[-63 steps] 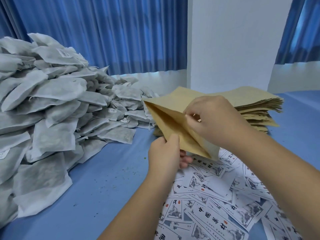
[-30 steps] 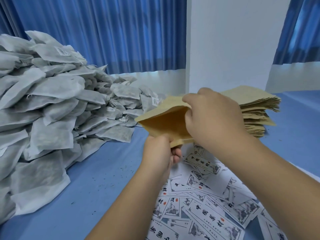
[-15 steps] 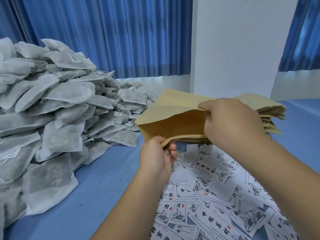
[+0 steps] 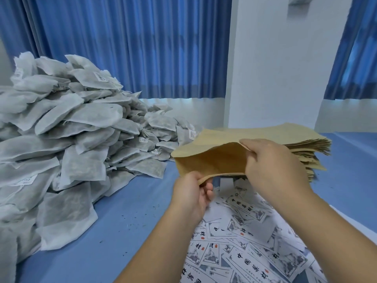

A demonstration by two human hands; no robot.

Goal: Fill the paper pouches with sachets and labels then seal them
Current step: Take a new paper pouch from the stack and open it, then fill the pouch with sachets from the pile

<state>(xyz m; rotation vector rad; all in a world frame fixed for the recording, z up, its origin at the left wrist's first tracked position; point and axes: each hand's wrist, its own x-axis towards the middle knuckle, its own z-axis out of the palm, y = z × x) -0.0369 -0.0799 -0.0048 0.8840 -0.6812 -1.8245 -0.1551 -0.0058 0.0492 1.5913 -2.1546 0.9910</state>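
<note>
I hold a tan paper pouch (image 4: 212, 158) above the table with its mouth spread wide toward me. My left hand (image 4: 192, 194) pinches the lower lip of the mouth. My right hand (image 4: 271, 168) grips the upper lip, fingers curled over the edge. The pouch looks empty inside. A big heap of white sachets (image 4: 67, 144) fills the left side. Printed labels (image 4: 240, 242) lie scattered under my forearms. A stack of flat pouches (image 4: 306, 148) sits behind my right hand.
The blue table top (image 4: 122, 217) shows between the sachet heap and the labels, dotted with small crumbs. A white pillar (image 4: 275, 68) and blue curtains (image 4: 132, 48) stand behind the table.
The pouch has turned from edge-on to mouth toward me and its mouth has been pulled wider. My right hand shifted right along the upper lip; my left hand kept the lower lip.
</note>
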